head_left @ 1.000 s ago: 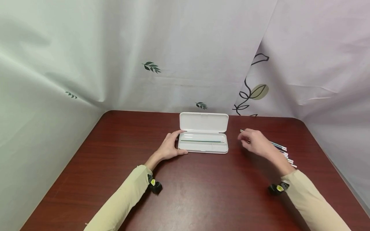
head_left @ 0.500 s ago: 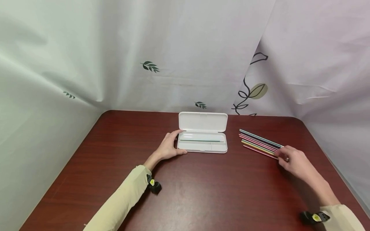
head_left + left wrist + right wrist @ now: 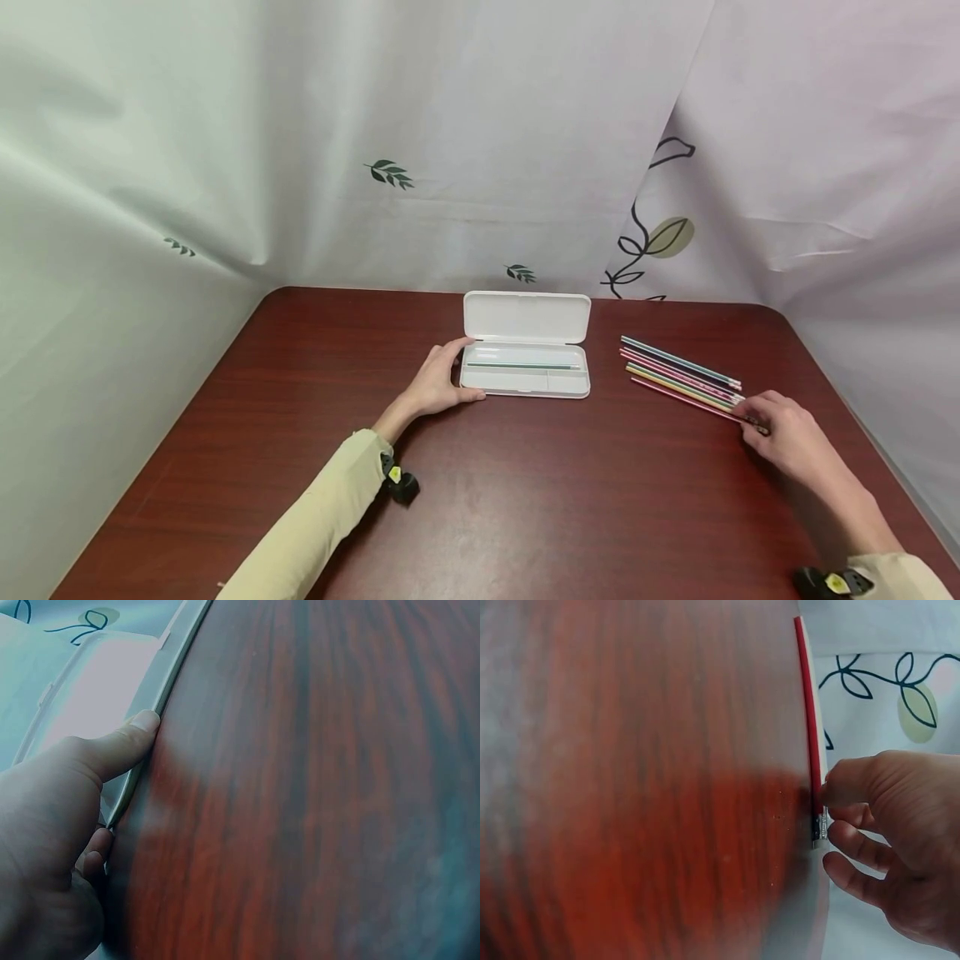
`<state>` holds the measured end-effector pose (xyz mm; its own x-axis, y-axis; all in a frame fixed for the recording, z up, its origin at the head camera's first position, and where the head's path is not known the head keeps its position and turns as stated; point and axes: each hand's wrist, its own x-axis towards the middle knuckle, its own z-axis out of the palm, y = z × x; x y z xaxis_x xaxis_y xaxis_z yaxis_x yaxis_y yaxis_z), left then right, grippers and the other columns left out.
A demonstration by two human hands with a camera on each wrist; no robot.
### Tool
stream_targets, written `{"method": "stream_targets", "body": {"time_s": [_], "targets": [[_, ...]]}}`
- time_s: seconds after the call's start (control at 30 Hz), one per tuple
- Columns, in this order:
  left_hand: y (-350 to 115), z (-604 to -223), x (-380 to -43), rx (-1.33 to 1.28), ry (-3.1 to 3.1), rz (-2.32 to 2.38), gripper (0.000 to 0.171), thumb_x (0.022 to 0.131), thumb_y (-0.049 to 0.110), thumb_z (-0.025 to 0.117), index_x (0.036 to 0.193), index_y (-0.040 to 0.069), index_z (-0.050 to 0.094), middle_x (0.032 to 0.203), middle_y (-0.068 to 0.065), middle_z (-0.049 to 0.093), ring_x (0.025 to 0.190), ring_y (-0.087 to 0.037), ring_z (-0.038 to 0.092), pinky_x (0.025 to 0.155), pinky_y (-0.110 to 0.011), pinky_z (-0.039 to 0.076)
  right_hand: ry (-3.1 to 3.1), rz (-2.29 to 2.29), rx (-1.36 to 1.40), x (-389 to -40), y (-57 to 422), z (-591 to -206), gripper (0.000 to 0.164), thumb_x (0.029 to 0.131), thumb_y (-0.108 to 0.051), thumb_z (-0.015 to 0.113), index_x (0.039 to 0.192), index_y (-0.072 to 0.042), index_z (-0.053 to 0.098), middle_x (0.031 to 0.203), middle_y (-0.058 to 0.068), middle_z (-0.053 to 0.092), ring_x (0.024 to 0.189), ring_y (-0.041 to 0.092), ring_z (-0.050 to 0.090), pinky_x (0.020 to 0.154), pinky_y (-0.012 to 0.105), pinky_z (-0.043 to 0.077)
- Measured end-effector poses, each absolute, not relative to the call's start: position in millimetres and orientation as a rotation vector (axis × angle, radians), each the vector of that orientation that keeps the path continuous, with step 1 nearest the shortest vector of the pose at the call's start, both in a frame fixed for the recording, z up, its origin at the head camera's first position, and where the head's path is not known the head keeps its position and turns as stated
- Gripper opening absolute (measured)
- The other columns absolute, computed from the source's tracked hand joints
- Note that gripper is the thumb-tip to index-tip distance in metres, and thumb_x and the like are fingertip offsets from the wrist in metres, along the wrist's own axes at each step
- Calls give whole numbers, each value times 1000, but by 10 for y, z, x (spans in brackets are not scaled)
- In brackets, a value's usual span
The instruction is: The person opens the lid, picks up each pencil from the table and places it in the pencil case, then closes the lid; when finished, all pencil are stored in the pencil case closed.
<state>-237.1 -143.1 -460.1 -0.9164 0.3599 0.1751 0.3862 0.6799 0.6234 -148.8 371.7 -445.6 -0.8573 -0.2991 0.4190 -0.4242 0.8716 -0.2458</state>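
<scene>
A white pencil case (image 3: 525,383) lies with its lid raised, a green pencil (image 3: 522,365) in its rear compartment. My left hand (image 3: 433,385) grips the case's left end, thumb along the front edge and fingers at the back. In the left wrist view the thumb (image 3: 127,746) presses the case's rim. To the right, several coloured pencils lie side by side on the table, eraser ends to the right. My right hand (image 3: 783,429) is at those ends, thumb and finger pinching the nearest one, a red pencil (image 3: 808,712), near its eraser. Some fingertips are hidden.
The dark red wooden table (image 3: 480,500) has rounded far corners. A white cloth (image 3: 450,125) with leaf prints hangs behind it and along both sides. The raised lid (image 3: 527,317) stands close to the table's far edge.
My right hand has moved from beside the case to the right and nearer, over the pencils to their eraser ends, uncovering the row. My left hand stays on the case.
</scene>
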Motion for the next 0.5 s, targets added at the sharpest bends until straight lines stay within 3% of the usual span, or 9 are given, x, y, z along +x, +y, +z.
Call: {"method": "stream_targets", "body": {"time_s": [0.23,0.5], "targets": [[-1432,-4597,-2361,-628,-2847,-1086,92,71,28,91,148,8,44,114,-10,60,106,-26,47,91,-42,41,-2690,431,549,-1497,3714,-4464,24,67,7,77,85,-6,69,83,3,58,70,21,51,60,42,42],[-1434,-4585,-2361,-625,-2852,-1090,92,72,28,91,148,8,44,115,-11,60,106,-26,46,92,-42,41,-2718,401,532,-1495,3685,-4444,21,69,6,76,85,-6,69,83,5,57,71,26,55,61,47,44]]}}
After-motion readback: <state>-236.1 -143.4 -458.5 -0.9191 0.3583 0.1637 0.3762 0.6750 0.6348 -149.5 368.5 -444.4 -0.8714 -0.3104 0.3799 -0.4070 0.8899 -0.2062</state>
